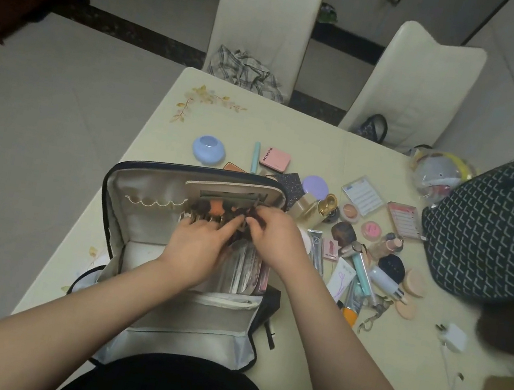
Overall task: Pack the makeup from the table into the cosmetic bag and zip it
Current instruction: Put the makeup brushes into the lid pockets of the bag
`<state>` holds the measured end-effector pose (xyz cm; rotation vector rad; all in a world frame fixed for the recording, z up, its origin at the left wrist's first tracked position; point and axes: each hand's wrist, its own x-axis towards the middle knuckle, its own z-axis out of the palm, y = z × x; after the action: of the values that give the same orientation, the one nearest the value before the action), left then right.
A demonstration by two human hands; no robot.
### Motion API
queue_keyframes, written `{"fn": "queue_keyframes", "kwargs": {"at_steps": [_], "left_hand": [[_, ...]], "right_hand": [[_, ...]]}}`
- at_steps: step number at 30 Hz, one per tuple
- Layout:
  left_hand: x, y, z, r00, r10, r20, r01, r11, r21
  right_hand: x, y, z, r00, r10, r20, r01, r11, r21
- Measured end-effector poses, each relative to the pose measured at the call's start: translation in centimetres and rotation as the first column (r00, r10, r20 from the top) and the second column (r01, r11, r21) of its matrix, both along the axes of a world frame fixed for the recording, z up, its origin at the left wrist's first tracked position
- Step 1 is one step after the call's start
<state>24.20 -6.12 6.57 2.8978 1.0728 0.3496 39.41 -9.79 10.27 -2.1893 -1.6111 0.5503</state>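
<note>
The cosmetic bag (184, 250) lies unzipped on the table (343, 148), its lid propped up at the far side. Both hands work at the makeup brushes (212, 209) slotted along the lid. The left hand (196, 246) rests flat with fingers spread over the brush handles; the right hand (272, 235) pinches a dark brush tip. Loose makeup (373, 249) lies scattered just right of the bag, beside a patterned tote (496, 230).

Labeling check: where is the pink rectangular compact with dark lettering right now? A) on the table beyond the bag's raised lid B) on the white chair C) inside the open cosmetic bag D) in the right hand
A: the pink rectangular compact lies on the cream table, beyond the raised lid of the open grey cosmetic bag, clear of both hands.
</note>
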Motion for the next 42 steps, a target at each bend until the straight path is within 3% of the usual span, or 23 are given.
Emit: {"fn": "queue_keyframes", "kwargs": {"at_steps": [2,6,9,15,20,23,29,42], "left_hand": [[0.2,0.0,0.2,0.999,0.014,-0.048,-0.017,0.998,-0.066],[0.4,0.0,0.2,0.994,0.065,-0.092,-0.074,0.993,-0.096],[0.4,-0.1,0.0,0.991,0.060,-0.124,-0.074,0.990,-0.116],[0.3,-0.1,0.7,0.982,0.052,-0.181,-0.073,0.991,-0.114],[0.2,-0.2,1.2,0.973,0.040,-0.226,-0.068,0.991,-0.119],[0.4,-0.1,1.5,0.972,0.044,-0.230,-0.078,0.988,-0.137],[0.5,0.1,1.5,0.972,0.038,-0.231,-0.072,0.987,-0.142],[0.6,0.4,1.5,0.959,0.039,-0.280,-0.088,0.983,-0.164]], "right_hand": [[-0.2,-0.2,0.5,0.998,-0.032,-0.061,0.036,0.997,0.072],[-1.4,-0.5,1.7,0.956,-0.202,-0.212,0.262,0.913,0.313],[-1.9,-0.6,1.8,0.944,-0.225,-0.242,0.304,0.878,0.370],[-1.5,-1.1,0.2,0.984,-0.161,-0.072,0.176,0.933,0.313],[-1.0,-0.4,-0.1,0.993,-0.075,0.091,0.067,0.993,0.096],[-0.9,0.0,0.4,0.993,-0.095,0.072,0.089,0.993,0.082],[-1.7,-0.2,0.1,0.962,-0.244,-0.120,0.264,0.945,0.193],[-0.7,1.1,1.0,0.986,-0.165,-0.011,0.166,0.984,0.065]]}}
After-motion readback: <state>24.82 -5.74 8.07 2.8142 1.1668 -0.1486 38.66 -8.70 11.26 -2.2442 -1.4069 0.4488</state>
